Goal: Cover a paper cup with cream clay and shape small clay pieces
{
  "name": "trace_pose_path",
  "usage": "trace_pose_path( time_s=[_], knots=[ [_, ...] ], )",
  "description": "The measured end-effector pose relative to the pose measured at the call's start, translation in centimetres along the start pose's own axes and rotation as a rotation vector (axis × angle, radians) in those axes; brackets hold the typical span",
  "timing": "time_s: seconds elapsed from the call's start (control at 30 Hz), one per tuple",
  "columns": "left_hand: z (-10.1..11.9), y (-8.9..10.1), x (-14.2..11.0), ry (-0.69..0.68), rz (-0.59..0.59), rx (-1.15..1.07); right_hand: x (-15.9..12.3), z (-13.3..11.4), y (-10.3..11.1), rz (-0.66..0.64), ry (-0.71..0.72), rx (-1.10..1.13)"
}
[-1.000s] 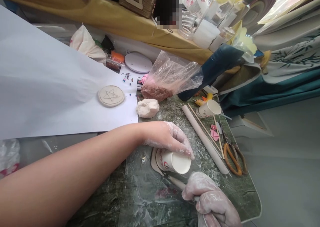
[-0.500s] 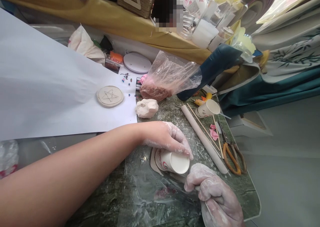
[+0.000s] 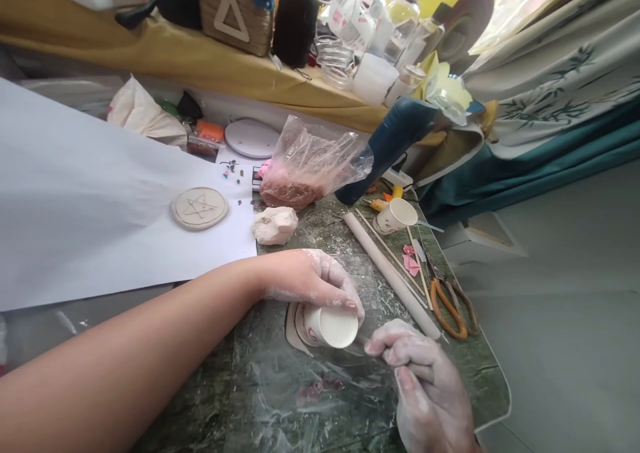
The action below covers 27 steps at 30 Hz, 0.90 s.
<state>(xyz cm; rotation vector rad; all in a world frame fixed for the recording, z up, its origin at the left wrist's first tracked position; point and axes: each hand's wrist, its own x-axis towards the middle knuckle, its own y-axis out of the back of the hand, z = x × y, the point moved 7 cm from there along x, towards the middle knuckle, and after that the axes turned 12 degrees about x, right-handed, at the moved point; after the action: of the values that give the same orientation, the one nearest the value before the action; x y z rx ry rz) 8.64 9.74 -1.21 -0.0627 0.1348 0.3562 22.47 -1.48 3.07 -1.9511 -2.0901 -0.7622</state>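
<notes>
Head view. Containers: a white cup (image 3: 336, 328) sits directly under the left grip (image 3: 323, 283); whether its pale upper end is mouth or base cannot be told. A second cup (image 3: 400, 216), its mouth exposed, lies beyond the right grip (image 3: 427, 376); a clear bag (image 3: 327, 153), beyond the left grip, contains a reddish-brown mass (image 3: 287, 193). The white cup bears red print and rests on a flat pale sheet (image 3: 294, 338) on the bench (image 3: 310, 426), the sheet projecting on the side away from the right grip. Left grip: narrowed around the cup, fingers powdered white. Right grip: curled, powdered, near the cup; whether it holds anything cannot be told.
</notes>
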Motion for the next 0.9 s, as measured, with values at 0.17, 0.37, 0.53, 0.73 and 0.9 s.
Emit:
trace_pose_path(
  time_s=[0.17,0.37,0.53,0.73,0.9],
  knots=[
    [0.0,0.1,-0.1,0.025,0.012,-0.025,-0.5,-3.2,-2.6,-0.207,0.247,-0.159],
    [-0.1,0.3,-0.1,0.036,0.040,-0.017,-1.0,-4.8,-4.4,-0.254,0.374,-0.260],
    [-0.2,0.3,-0.1,0.040,0.036,-0.022,-1.5,-5.0,-5.2,-0.321,0.422,-0.173],
    [-0.2,0.3,-0.1,0.026,0.024,-0.037,-1.1,-3.9,-3.8,-0.172,0.244,0.008],
    [-0.1,0.4,-0.1,0.040,0.045,0.023,-0.6,-3.4,-4.4,-0.187,0.205,0.092]
  ],
)
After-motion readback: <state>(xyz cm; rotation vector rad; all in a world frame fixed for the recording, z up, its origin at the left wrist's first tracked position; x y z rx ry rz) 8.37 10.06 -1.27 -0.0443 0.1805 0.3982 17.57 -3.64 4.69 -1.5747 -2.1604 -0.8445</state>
